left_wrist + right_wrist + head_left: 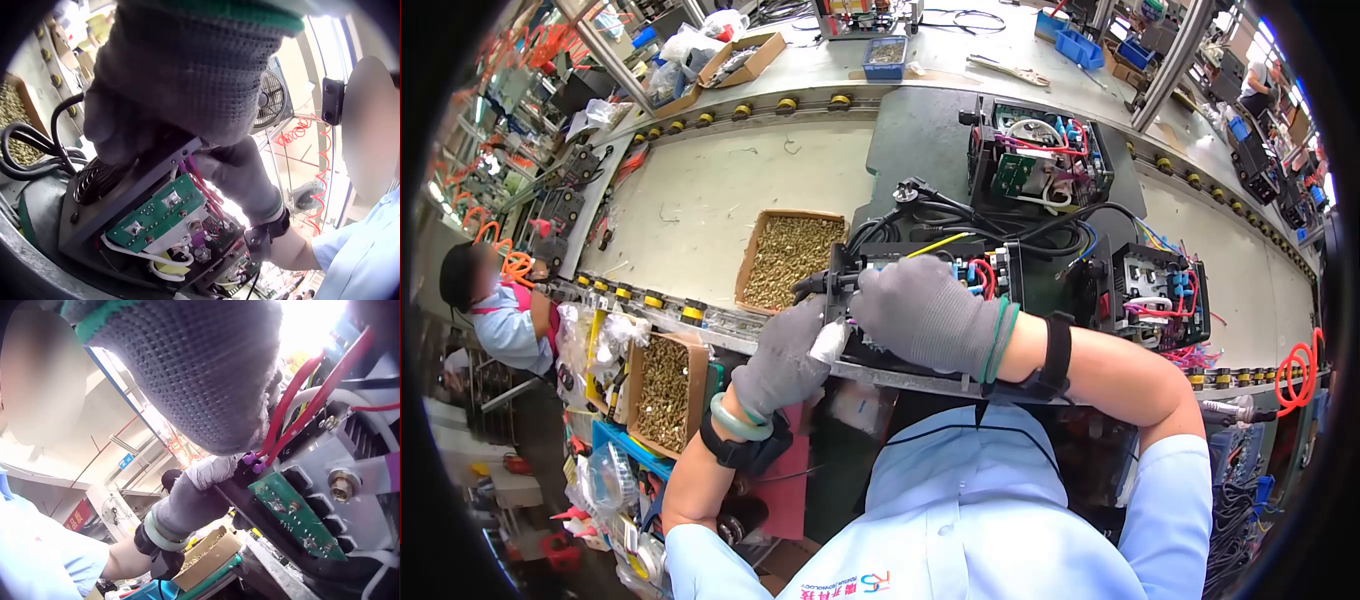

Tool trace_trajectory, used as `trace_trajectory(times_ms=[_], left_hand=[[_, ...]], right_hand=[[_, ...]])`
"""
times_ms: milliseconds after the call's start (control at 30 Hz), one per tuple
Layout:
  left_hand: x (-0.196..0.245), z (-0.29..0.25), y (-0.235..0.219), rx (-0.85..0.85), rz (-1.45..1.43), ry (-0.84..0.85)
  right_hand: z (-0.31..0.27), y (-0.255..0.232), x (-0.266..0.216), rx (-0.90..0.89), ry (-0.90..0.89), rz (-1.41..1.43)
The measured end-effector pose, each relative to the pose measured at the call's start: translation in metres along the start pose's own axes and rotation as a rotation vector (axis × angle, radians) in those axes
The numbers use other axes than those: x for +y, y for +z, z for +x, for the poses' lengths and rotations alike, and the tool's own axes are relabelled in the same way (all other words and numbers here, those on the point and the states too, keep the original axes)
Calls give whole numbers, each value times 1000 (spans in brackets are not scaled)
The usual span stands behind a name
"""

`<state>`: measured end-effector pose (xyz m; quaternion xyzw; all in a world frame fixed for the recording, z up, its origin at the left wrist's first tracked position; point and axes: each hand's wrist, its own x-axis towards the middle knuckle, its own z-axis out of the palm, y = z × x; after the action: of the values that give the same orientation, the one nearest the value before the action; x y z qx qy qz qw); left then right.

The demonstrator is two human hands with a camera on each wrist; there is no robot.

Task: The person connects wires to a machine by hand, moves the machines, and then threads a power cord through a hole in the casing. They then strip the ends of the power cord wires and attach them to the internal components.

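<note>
Both hands wear grey knit gloves and work at the black end panel (125, 194) of an open electronic unit (1002, 262). My left hand (785, 358) grips that panel at its near corner, its white-wrapped thumb (212, 472) lying along the edge. My right hand (925, 308) reaches over the unit from the other side, fingertips at the panel's inner face, close to red wires (306, 403) with purple terminals (253, 459). Its fingertips are partly hidden, so I cannot tell what they hold. A green circuit board (156, 212) sits just inside the panel, and a round wire grille (97, 181) shows on its outside.
A cardboard box of small brass-coloured parts (745, 290) stands left of the unit; another such box (700, 385) sits lower left. Two more open units (1040, 160) stand behind and to the right (1165, 290). Black cables (1040, 235) lie behind the unit. Another person (515, 320) is at far left.
</note>
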<state>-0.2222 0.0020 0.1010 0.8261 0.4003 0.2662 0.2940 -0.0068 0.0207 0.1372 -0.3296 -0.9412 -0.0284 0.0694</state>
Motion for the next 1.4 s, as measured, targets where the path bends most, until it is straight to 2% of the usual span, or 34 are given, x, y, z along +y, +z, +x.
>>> trace_trajectory(times_ms=[100, 133, 167, 233, 267, 300, 367, 433, 500, 567, 633, 700, 767, 833, 867, 900, 967, 1033, 1067, 1133, 1200, 1267, 1300, 1367, 1400], left_hand=[[21, -1, -7, -49, -60, -86], [34, -2, -15, -118, -51, -235], [39, -4, -22, -109, -47, -233], [41, -17, -35, -216, -9, -401], [40, -24, -39, -114, -23, -340], [32, -31, -43, -6, 122, -268], [45, -21, -57, 80, 178, -368], [49, -1, -59, 145, -5, -387], [71, 39, -51, 112, 35, -316], [83, 80, -32, 29, 76, -96], [94, 128, -13, -87, 340, 165], [92, 175, 15, -232, 318, 150], [97, 213, 43, -450, 278, -38], [103, 237, 73, -647, 397, -133], [101, 246, 90, -707, 472, -126], [120, 254, 99, -809, 560, -200], [114, 261, 131, -862, 582, -152], [99, 267, 166, -894, 824, -26], [107, 268, 172, -935, 916, -36], [111, 268, 166, -883, 885, -34], [128, 266, 139, -819, 748, -47], [116, 265, 111, -599, 556, 37], [115, 264, 93, -479, 333, 103], [101, 266, 66, -195, 301, 40], [111, 264, 50, -115, 33, -72]], right_hand=[[-3, -6, 8, 12, -14, 64], [-11, -13, 13, 33, 8, 208], [-21, -24, 16, 37, 2, 202], [-53, -46, 26, 222, 107, 374], [-73, -60, 34, 272, 151, 334], [-96, -74, 44, 323, 199, 291], [-141, -92, 69, 327, 258, 212], [-182, -96, 84, 303, 348, 176], [-214, -94, 92, 294, 429, 142], [-241, -89, 92, 353, 506, 139], [-263, -91, 87, 356, 557, 104], [-285, -96, 84, 291, 672, 92], [-303, -96, 80, 321, 720, 117], [-322, -96, 75, 313, 758, 112], [-329, -96, 71, 291, 786, 121], [-336, -94, 69, 294, 796, 108], [-350, -87, 65, 233, 854, 143], [-355, -84, 62, 231, 833, 139], [-359, -81, 61, 227, 833, 149], [-362, -80, 61, 233, 832, 165], [-364, -78, 60, 227, 833, 186], [-366, -76, 62, 239, 838, 197], [-365, -77, 66, 247, 841, 194], [-359, -80, 71, 263, 823, 222], [-356, -80, 76, 291, 819, 278]])
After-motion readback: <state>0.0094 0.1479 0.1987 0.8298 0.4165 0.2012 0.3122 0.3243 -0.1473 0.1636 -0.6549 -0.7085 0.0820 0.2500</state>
